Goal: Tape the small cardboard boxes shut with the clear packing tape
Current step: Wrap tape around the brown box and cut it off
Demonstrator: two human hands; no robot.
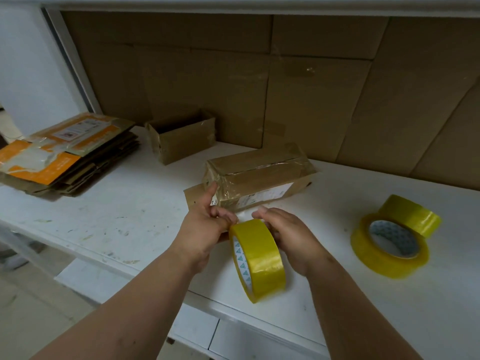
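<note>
A yellowish roll of packing tape (258, 258) is held upright over the white table's front part, between both hands. My left hand (205, 229) grips its left rim, fingers at the top edge. My right hand (288, 235) wraps the roll's right side. Just behind the hands lies a closed, long cardboard box (259, 178), wrapped in glossy tape, with a white label on its front face. A brown flap sticks out from under its left end. Farther back stands a small cardboard box (181, 136) with its top open.
Two more tape rolls lie at the right, a flat one (389, 245) and one (413, 214) leaning behind it. A stack of flattened orange-and-brown cartons (65, 154) sits at the table's left. Cardboard sheets (311, 87) line the back wall. The white table's (117, 216) front edge runs diagonally below my forearms.
</note>
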